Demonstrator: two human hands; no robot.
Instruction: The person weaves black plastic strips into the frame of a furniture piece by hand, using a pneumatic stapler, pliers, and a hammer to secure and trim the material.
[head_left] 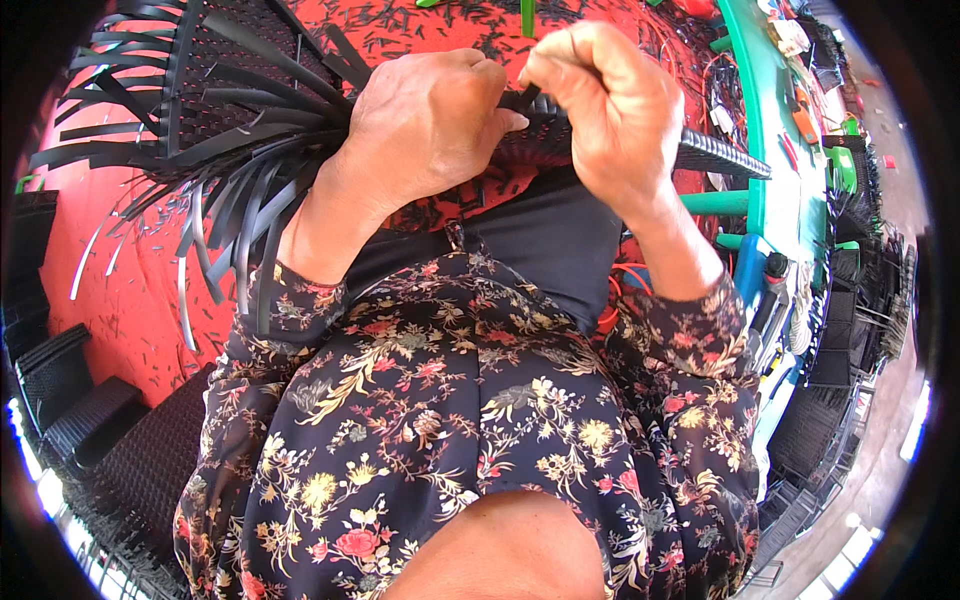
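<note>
A black woven plastic-rattan piece point(262, 58) lies across my lap, and many loose flat black strips point(255, 190) fan out from its left side. My left hand point(425, 125) is closed over the woven edge, its thumb pointing right; most of its fingertips are hidden behind the hand. Just to the right, my right hand point(610, 105) is closed in a pinch, with a short dark strip end point(527, 98) showing at its fingertips. Below and between the hands runs the woven edge point(540, 140). A tightly wrapped black bar point(725, 153) extends right, past my right wrist.
Black strip scraps litter the red floor covering point(120, 320). A green-framed table point(757, 120) on the right carries tools and small items. Woven black chairs point(95, 410) stand at the lower left. More dark woven furniture point(815, 420) is stacked beyond the table.
</note>
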